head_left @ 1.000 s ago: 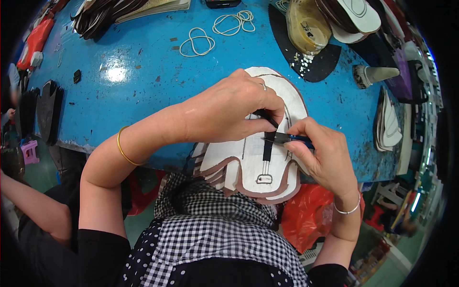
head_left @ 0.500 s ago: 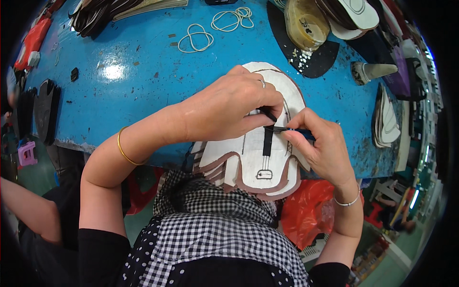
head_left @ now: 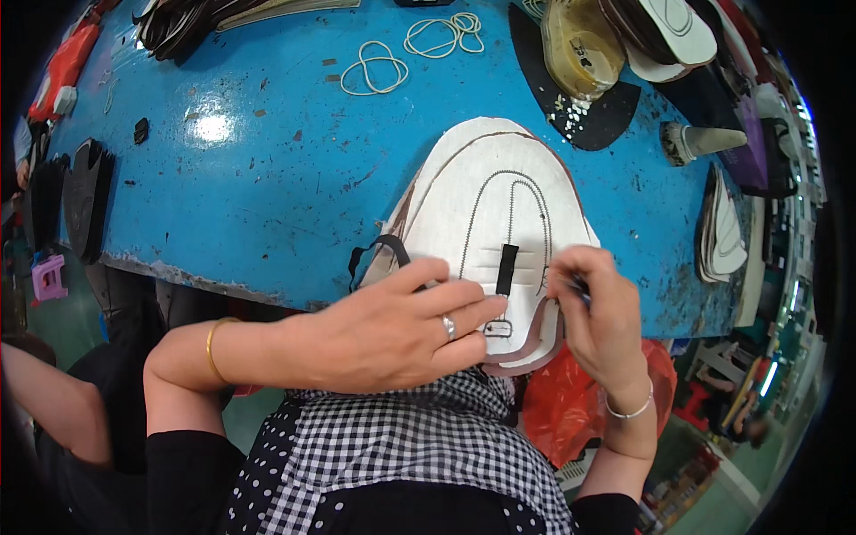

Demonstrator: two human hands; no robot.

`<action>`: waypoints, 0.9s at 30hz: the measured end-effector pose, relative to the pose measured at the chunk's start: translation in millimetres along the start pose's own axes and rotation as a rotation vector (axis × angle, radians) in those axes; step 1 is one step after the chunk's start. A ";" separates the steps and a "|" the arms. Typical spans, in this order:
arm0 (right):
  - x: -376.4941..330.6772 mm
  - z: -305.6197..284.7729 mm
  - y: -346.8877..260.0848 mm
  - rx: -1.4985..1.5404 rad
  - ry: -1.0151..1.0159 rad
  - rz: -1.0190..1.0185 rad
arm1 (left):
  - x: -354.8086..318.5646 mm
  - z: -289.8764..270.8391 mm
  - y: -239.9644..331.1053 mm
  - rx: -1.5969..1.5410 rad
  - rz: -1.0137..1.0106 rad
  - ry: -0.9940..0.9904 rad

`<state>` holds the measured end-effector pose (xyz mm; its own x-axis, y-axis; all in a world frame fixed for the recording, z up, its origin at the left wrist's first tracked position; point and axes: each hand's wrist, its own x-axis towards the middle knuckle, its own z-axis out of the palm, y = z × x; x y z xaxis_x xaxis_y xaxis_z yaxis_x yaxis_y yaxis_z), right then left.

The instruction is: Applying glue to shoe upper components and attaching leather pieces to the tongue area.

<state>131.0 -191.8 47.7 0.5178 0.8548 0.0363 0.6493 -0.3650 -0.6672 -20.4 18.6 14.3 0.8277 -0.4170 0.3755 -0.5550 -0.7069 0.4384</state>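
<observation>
A stack of white, brown-edged shoe-upper pieces (head_left: 499, 209) lies at the table's near edge. The top piece carries dark curved stitching and a short black strap piece (head_left: 506, 267) down its middle. My left hand (head_left: 392, 334) rests over the stack's lower left, several fingers stretched towards the strap piece. A longer black strap (head_left: 388, 241) loops up behind this hand and runs in among its fingers; the hold itself is partly hidden. At the stack's right edge my right hand (head_left: 602, 308) is closed on a small blue-handled tool (head_left: 578, 285), blurred by motion.
Pale elastic loops (head_left: 374, 69) lie on the blue table (head_left: 267, 178). Far right are a yellowish tub (head_left: 584, 53), a cone-shaped object (head_left: 704, 141) and more upper pieces (head_left: 718, 236). Black pieces (head_left: 86, 201) stand at left. A red plastic bag (head_left: 580, 401) hangs below the edge.
My left hand has moved down and left, away from the black strap piece. The tool in my right hand has left the strap piece and moved down and right. More stitching shows.
</observation>
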 end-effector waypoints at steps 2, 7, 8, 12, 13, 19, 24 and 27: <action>14.7 10.3 -4.8 -0.087 0.044 -0.059 | -5.4 8.0 6.6 0.014 -0.030 0.005; 27.4 10.5 -2.4 -0.039 -0.072 -0.013 | -9.8 18.4 13.2 0.067 -0.083 0.038; 28.4 8.1 -2.6 -0.034 -0.133 0.022 | -10.2 19.4 13.7 0.061 -0.090 0.041; 26.6 8.6 0.5 0.060 -0.115 0.035 | -8.4 18.0 10.6 0.088 -0.053 0.057; 26.0 10.5 2.8 0.095 -0.080 0.006 | -8.7 19.0 11.4 0.086 -0.054 0.058; 29.7 13.9 -2.6 0.065 -0.025 0.029 | -8.6 22.9 14.6 0.112 -0.103 0.072; 34.6 22.3 -0.3 -0.028 0.003 0.001 | -3.2 23.3 14.9 0.092 -0.101 0.083; 37.0 26.2 3.1 0.034 0.096 -0.002 | 2.0 26.6 14.0 -0.001 -0.110 0.147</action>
<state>137.6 -151.6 27.6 0.5684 0.8156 0.1082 0.6322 -0.3488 -0.6919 -24.3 -7.3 -0.5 0.8624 -0.2493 0.4405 -0.4620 -0.7432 0.4840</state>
